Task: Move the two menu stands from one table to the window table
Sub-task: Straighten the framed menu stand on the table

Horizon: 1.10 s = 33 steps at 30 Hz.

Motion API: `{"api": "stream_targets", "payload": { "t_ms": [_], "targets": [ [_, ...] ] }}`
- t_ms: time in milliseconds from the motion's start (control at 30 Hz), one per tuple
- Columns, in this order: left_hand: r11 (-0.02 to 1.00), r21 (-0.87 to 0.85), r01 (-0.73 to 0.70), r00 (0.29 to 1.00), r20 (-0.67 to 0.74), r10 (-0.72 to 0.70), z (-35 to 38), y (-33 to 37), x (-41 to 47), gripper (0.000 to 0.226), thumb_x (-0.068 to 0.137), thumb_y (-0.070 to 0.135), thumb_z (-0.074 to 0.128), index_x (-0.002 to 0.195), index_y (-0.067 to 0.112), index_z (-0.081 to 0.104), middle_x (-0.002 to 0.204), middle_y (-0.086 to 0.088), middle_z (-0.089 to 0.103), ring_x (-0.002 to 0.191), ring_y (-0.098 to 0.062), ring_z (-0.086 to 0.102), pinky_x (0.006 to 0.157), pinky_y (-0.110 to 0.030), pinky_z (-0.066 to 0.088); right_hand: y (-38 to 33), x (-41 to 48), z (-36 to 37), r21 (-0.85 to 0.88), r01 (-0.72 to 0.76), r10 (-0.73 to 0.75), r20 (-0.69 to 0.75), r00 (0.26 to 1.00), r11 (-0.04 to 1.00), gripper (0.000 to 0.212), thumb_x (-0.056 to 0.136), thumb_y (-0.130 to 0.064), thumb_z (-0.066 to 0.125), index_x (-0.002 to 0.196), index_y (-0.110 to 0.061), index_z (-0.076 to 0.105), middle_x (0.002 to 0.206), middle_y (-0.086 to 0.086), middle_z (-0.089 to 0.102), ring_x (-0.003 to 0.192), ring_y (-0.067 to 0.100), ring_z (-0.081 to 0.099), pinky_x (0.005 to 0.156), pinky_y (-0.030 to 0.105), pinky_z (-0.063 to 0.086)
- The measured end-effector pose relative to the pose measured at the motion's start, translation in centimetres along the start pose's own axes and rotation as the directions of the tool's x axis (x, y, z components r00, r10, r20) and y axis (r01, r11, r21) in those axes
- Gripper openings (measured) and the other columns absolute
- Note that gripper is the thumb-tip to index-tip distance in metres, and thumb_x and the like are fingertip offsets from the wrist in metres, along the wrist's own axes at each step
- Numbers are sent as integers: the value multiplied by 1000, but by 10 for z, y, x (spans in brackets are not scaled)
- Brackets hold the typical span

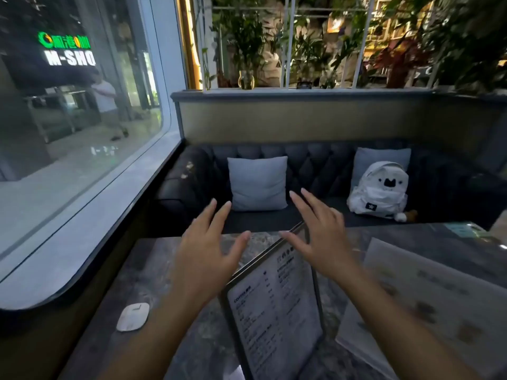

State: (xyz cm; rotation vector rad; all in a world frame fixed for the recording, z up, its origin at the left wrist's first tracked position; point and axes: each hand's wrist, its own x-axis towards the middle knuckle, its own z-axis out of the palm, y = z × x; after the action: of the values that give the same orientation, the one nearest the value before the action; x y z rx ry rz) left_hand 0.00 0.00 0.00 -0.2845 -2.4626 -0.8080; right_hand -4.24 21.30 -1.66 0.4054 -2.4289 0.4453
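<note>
A dark-framed menu stand [274,303] with a white coffee list stands tilted on the grey marble window table [153,272], right in front of me. A second, pale and blurred menu stand [428,294] stands to its right on the same table. My left hand [211,250] hovers over the table just left of the framed stand's top edge, fingers spread, holding nothing. My right hand [321,237] is above the stand's top right corner, fingers apart; its thumb is close to the frame, and I cannot tell if it touches.
A small white rounded device [133,316] lies on the table at the left. The window sill [82,237] runs along the left. Behind the table is a dark tufted sofa [315,165] with a grey cushion [258,182] and a white backpack [380,190].
</note>
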Motion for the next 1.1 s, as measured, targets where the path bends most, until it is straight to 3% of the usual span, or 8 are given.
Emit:
{"api": "stream_targets", "payload": {
  "t_ms": [167,267,367,500,633,800,933,1100],
  "targets": [
    [996,-52,74,985,162,-65,7,-3,-12,48,79,57,50,117,29,52,108,3,68,96,-11,62,76,-29,48,6,-9,17,39,-22,17,130,991,999,58,83,-55,44,132,-24,41,138,2,48,128,15,40,92,25,17],
    [995,-60,84,962,267,-65,6,0,-17,41,78,56,52,110,31,56,89,5,70,83,-11,63,76,-35,52,10,-8,20,71,-31,19,164,986,997,53,83,-57,41,122,-22,53,128,-2,58,124,11,42,85,21,13],
    [999,-27,47,960,278,-38,7,2,-20,32,79,51,53,108,36,56,73,10,61,70,-10,58,67,-32,50,14,-7,20,96,-65,46,189,981,993,48,83,-55,43,115,-22,57,125,-4,59,123,9,42,84,23,14],
    [999,-19,39,960,276,-32,7,1,-21,19,84,40,55,100,34,63,74,11,63,69,-8,57,65,-31,50,16,-6,19,125,-88,58,224,973,988,45,83,-55,44,115,-25,56,126,-6,57,122,7,40,79,21,12],
    [1000,9,14,960,280,-16,8,1,-21,18,86,38,53,92,30,68,76,8,68,66,-9,58,61,-31,50,14,-1,19,219,-161,115,210,971,962,44,79,-56,49,106,-23,61,116,-7,60,115,7,43,85,28,17],
    [999,54,-3,965,263,-11,10,-1,-21,19,86,41,52,90,30,68,77,6,69,67,-13,59,60,-32,50,14,0,17,259,-158,109,195,975,953,59,65,-69,44,102,-28,64,110,-14,59,108,-1,40,77,23,13],
    [999,51,-11,969,247,-2,13,-3,-19,19,85,40,54,91,29,69,81,7,71,72,-15,61,61,-32,50,18,3,16,209,-137,105,158,982,968,42,69,-57,60,99,-27,67,108,-11,65,108,4,46,73,22,13],
    [999,53,12,963,268,-26,14,-11,-8,20,83,40,57,97,32,69,95,6,73,86,-17,63,71,-38,52,19,3,11,171,-108,88,121,989,979,31,73,-46,65,92,-24,70,96,-9,69,96,7,49,71,25,13]
  ]
}}
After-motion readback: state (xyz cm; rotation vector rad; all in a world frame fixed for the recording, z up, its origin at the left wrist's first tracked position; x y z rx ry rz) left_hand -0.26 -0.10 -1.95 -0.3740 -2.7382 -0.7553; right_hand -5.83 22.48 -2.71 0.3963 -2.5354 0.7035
